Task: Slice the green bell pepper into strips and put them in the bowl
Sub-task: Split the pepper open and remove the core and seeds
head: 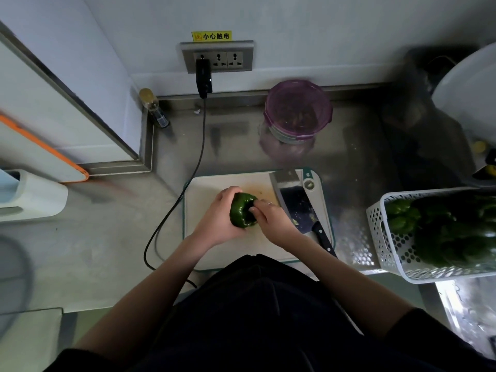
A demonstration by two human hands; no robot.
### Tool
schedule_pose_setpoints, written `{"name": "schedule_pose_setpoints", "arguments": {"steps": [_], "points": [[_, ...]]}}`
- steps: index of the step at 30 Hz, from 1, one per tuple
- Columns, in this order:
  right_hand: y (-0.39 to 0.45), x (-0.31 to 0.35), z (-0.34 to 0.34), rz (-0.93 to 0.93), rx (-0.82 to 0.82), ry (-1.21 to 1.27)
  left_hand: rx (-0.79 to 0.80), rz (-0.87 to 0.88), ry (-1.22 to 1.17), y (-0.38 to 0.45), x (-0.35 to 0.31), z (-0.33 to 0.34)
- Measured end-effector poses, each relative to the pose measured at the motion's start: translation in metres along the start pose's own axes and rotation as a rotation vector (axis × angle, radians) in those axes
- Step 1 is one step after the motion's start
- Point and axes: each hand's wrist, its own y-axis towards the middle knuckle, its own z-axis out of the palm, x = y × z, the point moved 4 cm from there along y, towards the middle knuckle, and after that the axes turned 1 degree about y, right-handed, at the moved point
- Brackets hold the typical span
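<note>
Left grip: the green bell pepper (243, 210) is held in the left hand (218, 218), fingers curled round its left side and far end.
Right grip: the near right end of the pepper is pinched by the right hand (269, 214), fingertips pressed into the pepper; a ring is seen on one finger.
Green bell pepper: held whole between both hands just above the cutting board (214, 189), over its middle; whether it touches the board cannot be told.
Cutting board: a pale board with a teal rim, laid flat on the table (107, 224), directly in front of the person.
Cleaver (295, 200): laid flat on the right part of the board, blade pointing away, black handle pointing toward the person and overhanging the near right corner; small green scraps are noted on the blade. It is touched by neither hand.
Basket (386, 237): a white perforated basket at the right of the board, set apart from it, filled with further green peppers (402, 216).
Container (298, 111): a round lidded container with a purple lid, stood beyond the board near the back wall; contents cannot be made out.
Cable (185, 189): a black cable is run from a plug in the wall socket (218, 57) down across the table, past the left edge of the board.
Bottle (155, 108): a small bottle is stood in the back left corner of the table.
</note>
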Motion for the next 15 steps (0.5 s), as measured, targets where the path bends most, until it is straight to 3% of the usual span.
{"name": "schedule_pose_setpoints", "arguments": {"steps": [11,15], "points": [[0.003,-0.011,-0.01,0.087,0.105,0.092,0.022,0.029,-0.002,0.005,0.003,0.004],[0.002,-0.007,-0.012,0.078,0.07,0.041,0.032,0.029,0.06,0.006,0.001,0.003]]}}
